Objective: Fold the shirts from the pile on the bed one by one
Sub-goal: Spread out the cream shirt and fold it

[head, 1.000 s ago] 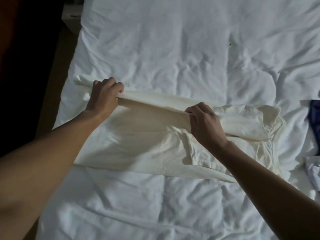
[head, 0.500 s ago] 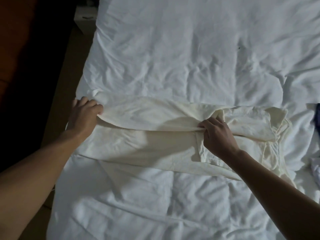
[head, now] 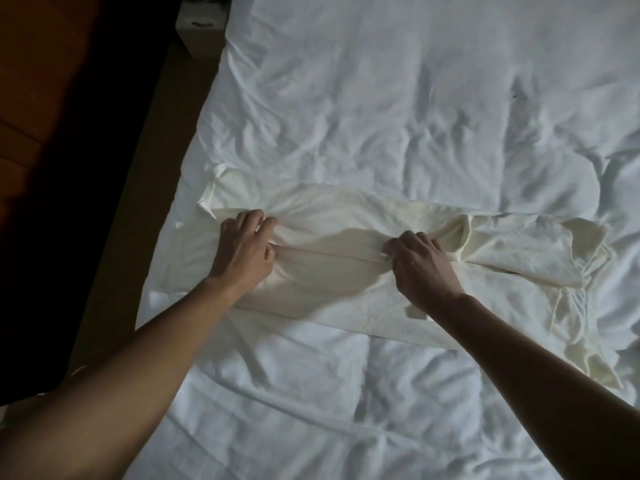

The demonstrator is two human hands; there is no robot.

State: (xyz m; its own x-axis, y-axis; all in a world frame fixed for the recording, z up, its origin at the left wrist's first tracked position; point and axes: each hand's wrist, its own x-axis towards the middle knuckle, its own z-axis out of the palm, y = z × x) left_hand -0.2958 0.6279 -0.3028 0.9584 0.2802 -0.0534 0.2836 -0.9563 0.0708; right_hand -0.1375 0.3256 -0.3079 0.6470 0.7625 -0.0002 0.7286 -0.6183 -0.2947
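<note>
A cream shirt (head: 332,289) lies spread sideways across the white bed (head: 381,98), its collar end toward the right. My left hand (head: 244,249) grips the folded edge near the shirt's left end. My right hand (head: 420,263) pinches the same fold near the middle, beside a sleeve that bunches up to its right. The fold runs in a straight crease between the two hands. The fingertips of both hands are tucked into the cloth. No pile of shirts shows in this view.
The bed's left edge runs diagonally, with a tan strip (head: 145,188) and dark floor (head: 52,133) beyond it. A white box (head: 201,29) stands at the top left by the bed. Rumpled white bedding stretches beyond the shirt.
Both hands have brought the shirt's far edge toward me and laid it down over the body. The left hand moved right along the edge. The dark blue cloth at the right left the view.
</note>
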